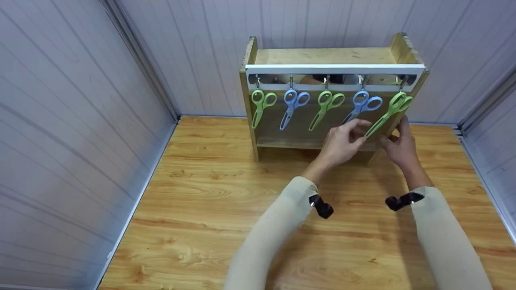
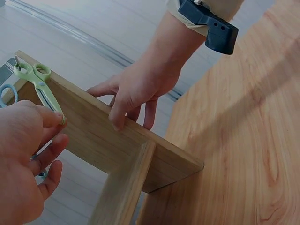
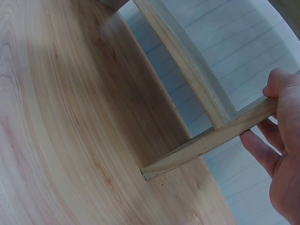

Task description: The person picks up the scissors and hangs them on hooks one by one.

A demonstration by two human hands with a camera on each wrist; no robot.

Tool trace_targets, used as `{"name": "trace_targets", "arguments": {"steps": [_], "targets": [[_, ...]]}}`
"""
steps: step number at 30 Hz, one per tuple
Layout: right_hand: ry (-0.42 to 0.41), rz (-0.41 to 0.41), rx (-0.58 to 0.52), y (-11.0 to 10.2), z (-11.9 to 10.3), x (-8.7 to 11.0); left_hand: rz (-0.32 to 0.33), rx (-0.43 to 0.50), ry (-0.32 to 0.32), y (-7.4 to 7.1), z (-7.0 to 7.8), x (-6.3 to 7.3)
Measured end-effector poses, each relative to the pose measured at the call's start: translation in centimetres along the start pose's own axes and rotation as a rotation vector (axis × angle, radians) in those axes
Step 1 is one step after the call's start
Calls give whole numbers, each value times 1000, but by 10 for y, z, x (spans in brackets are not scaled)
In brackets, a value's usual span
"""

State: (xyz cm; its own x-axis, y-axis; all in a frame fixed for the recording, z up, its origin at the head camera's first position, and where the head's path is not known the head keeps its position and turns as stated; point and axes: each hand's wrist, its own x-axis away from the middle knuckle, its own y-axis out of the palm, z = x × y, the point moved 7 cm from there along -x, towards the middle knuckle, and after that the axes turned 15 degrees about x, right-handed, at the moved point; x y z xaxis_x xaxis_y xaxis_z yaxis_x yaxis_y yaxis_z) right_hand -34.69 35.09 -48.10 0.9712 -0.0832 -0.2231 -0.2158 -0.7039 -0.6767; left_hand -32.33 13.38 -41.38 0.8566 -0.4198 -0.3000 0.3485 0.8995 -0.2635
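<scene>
My left hand (image 1: 340, 143) pinches the closed blade tip of the rightmost green scissors (image 1: 389, 114), which hang tilted from a hook by one handle loop. In the left wrist view, thumb and index finger meet at that tip. Right behind the left hand hang blue scissors (image 1: 361, 100), their blades partly hidden by the fingers. My right hand (image 1: 403, 150) grips the right side panel of the wooden rack (image 3: 201, 143), thumb on one face and fingers on the other. The hooks sit on a white-edged metal strip (image 1: 338, 67) across the rack's front.
Further left along the strip hang green scissors (image 1: 327, 105), blue scissors (image 1: 294, 104) and another green pair (image 1: 262, 105). A lower wooden shelf board (image 2: 124, 187) joins the side panels. The rack stands on a wood-grain floor (image 1: 193, 209), against a pale panelled wall (image 1: 209, 52).
</scene>
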Motion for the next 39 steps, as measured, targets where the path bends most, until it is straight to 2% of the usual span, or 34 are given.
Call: {"name": "trace_targets", "arguments": {"steps": [3,8,14,21,31,39], "targets": [[8,-10,-18,1,3,0,-9,25,0,3,-2,0],[22,-29,-48,2,6,1,-27,15,-4,7,-4,0],[35,-30,-14,0,5,2,-54,15,-23,10,-6,0],[15,-8,-1,1,4,0,-80,39,-45,14,-9,0],[-8,-20,-5,0,4,1,-91,48,-29,12,-11,1],[-33,29,46,-2,1,0,-97,45,1,8,-10,1]]}}
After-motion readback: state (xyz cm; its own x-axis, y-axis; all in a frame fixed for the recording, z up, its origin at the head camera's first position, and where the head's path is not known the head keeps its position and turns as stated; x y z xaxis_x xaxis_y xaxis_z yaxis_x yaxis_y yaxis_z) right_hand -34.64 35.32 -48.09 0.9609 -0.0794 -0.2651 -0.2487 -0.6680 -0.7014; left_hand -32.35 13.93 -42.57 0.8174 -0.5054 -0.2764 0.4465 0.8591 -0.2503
